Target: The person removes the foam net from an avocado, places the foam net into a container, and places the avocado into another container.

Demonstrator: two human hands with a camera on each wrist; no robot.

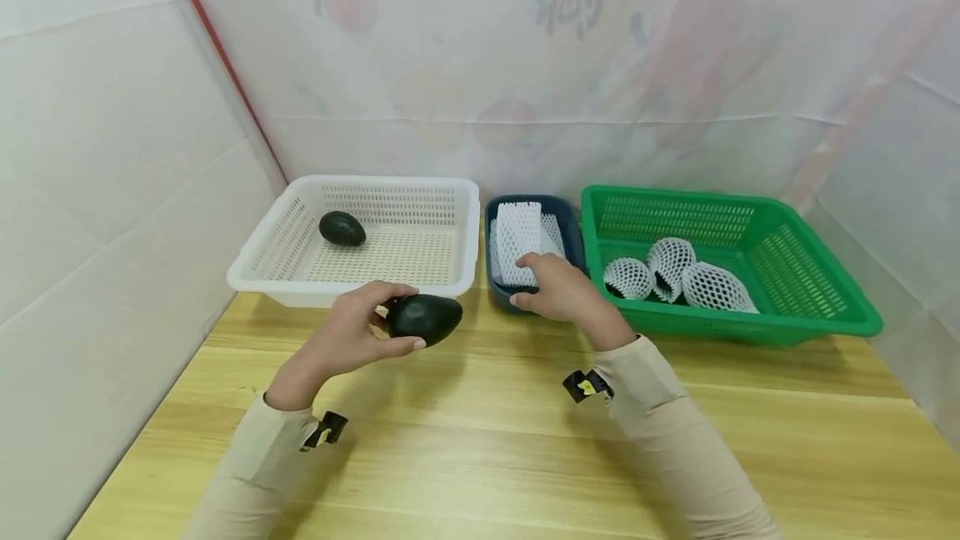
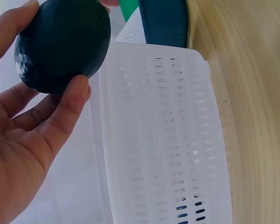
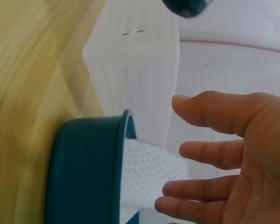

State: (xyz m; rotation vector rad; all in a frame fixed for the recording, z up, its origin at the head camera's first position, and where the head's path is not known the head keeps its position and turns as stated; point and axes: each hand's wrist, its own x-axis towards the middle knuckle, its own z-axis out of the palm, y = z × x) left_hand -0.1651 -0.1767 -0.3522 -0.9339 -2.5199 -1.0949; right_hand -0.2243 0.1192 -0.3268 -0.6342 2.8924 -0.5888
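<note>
My left hand (image 1: 347,338) grips a dark green avocado (image 1: 427,319) between thumb and fingers, held over the front edge of the white basket (image 1: 277,288). In the left wrist view the thumb presses one side of the fruit. My right hand (image 1: 564,294) reaches over the small blue bin (image 1: 573,244), its fingers spread and nothing between them. Below its fingers lie flat white foam net sleeves (image 1: 517,236); the right wrist view shows the fingertips close to the top sleeve (image 3: 149,170).
Another avocado (image 1: 342,228) lies at the left in the white basket. To the right, a green basket (image 1: 817,307) holds several net-wrapped fruits (image 1: 716,286). All three containers stand along the back of the wooden table (image 1: 480,457), before a white curtain (image 1: 420,48).
</note>
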